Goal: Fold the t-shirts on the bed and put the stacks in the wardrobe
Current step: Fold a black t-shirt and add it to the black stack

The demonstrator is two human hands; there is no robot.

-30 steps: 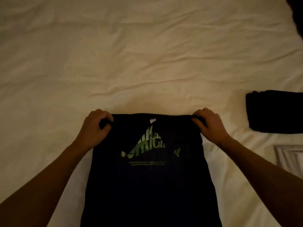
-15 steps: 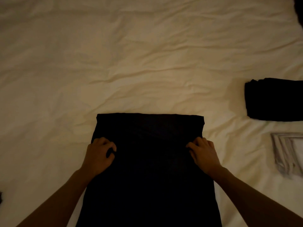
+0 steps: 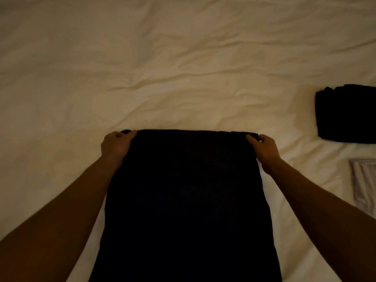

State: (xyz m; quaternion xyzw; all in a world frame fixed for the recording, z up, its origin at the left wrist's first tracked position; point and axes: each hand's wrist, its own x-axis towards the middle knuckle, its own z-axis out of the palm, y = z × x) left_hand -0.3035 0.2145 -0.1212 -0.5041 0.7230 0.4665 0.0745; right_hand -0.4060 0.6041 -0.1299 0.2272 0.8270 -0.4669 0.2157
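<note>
A black t-shirt (image 3: 187,200) lies as a long narrow strip on the cream bed sheet (image 3: 162,68), running from the frame's bottom edge up to mid-frame. My left hand (image 3: 117,144) pinches its far left corner, thumb on top. My right hand (image 3: 263,146) pinches the far right corner the same way. The far edge is stretched straight between both hands. No print shows on the upper face. A stack of folded black t-shirts (image 3: 348,115) lies on the sheet at the right edge.
A folded pale striped garment (image 3: 364,184) lies at the right edge, below the black stack. The wrinkled sheet stretches far ahead and to the left. The room is dim.
One second ago the hands held the far edge with a green print showing. Then they sat lower on the strip's sides. Now they grip the far corners again, print hidden.
</note>
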